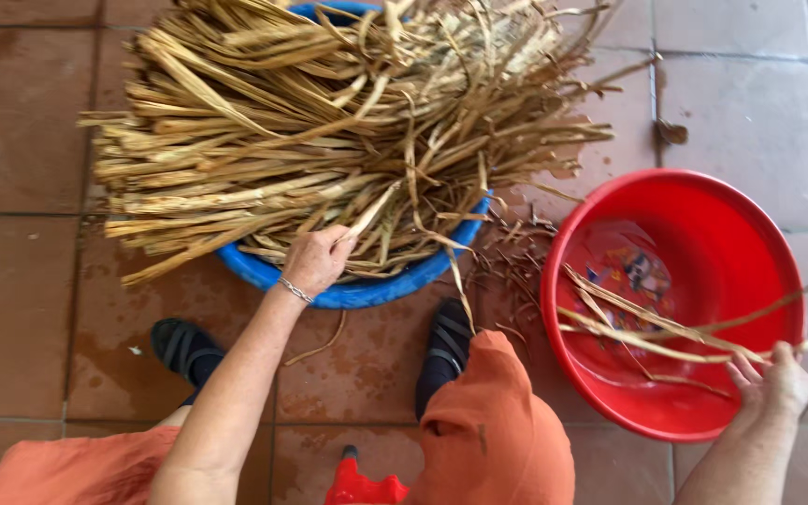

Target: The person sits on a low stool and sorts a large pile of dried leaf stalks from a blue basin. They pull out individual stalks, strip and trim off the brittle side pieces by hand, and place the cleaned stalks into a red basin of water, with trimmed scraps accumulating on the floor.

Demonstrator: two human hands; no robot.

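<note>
Dry tan reeds [329,140] piled high, spilling over the left rim of a blue tub [367,292]. A few loose strips [647,327] lie across the right rim of a tilted red basin [731,252].

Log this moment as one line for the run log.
left hand: gripping strips in dry leaf pile on blue basin | right hand: holding strips over red basin | floor: wet tiles
</note>
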